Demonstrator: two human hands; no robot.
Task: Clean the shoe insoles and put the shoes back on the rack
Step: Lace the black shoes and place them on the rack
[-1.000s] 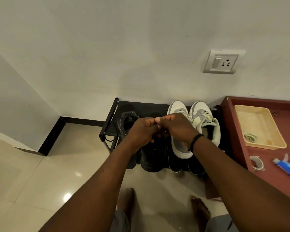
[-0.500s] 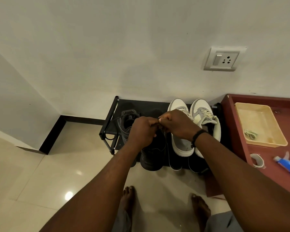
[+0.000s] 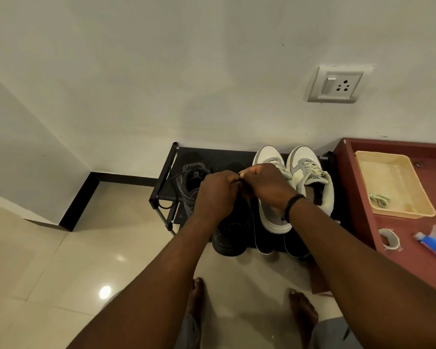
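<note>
A thin black lace [image 3: 237, 182] is pinched between the left hand [image 3: 215, 195] and right hand [image 3: 268, 187] above the black rack [image 3: 165, 195]. 2 white sneakers [image 3: 310, 182] are seen on that rack; right of it, a yellow tray [image 3: 418, 195] holds a small cord bundle [image 3: 378, 199].

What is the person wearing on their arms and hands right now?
Both forearms are bare, with no sleeves or gloves in view. The right hand has a black band round its wrist; the left hand and its wrist show nothing worn.
</note>
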